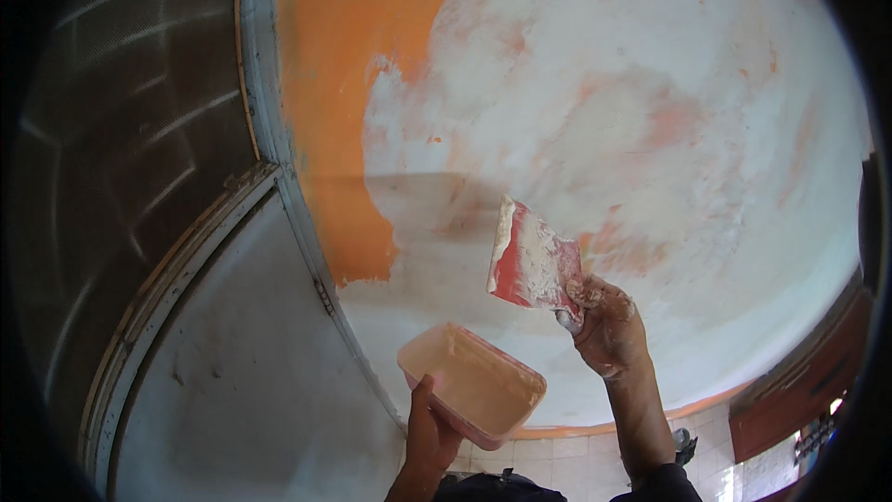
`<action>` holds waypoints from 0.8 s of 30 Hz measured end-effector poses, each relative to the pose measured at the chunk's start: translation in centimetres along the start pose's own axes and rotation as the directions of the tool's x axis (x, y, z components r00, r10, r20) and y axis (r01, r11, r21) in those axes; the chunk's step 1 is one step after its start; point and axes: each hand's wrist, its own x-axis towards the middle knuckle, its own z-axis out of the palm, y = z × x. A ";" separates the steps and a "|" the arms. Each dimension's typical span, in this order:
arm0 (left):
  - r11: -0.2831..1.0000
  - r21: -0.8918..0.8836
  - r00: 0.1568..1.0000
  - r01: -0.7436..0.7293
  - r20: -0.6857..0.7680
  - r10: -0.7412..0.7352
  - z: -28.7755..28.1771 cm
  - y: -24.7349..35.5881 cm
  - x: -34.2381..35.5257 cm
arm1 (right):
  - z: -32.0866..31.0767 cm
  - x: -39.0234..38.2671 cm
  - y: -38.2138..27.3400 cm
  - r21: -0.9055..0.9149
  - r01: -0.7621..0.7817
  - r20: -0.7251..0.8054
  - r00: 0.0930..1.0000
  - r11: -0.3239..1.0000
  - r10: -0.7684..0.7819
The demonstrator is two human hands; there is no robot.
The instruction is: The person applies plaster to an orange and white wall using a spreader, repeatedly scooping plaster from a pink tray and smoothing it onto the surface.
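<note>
My right hand [609, 321], smeared with white paste, grips a red putty spreader [531, 256] by its narrow end. Whitish putty coats the spreader's face and its far edge. It is held up in front of the wall [446, 251], which has pale filler over orange paint. Lower and to the left, my left hand [432, 442] is closed round the near side of a rectangular plastic tub [488, 437], thumb over the rim. The tub tilts, showing a cream-coloured inside; how much putty it holds, I cannot tell. The spreader and the tub are apart.
A grey frame [269, 102] borders the wall on the left, with dark mesh [139, 112] above and a pale panel [251, 353] below. Bare orange paint [348, 130] runs beside the frame. Floor tiles [581, 460] and a reddish-brown wooden piece [790, 400] show at the lower right.
</note>
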 end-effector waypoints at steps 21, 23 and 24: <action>0.999 -0.051 0.990 -0.010 0.143 0.017 1.7 1.5 0.1 | 4.6 2.0 -4.8 -0.119 0.280 0.018 0.960 0.953 -0.280; 0.998 -0.061 0.990 -0.007 0.142 0.015 1.8 1.6 0.2 | 6.5 2.5 -6.1 -0.149 0.343 0.037 0.939 0.927 -0.341; 0.998 -0.064 0.990 -0.017 0.135 0.025 1.7 1.7 0.1 | 8.0 2.9 -6.8 -0.209 0.432 0.081 0.902 0.877 -0.425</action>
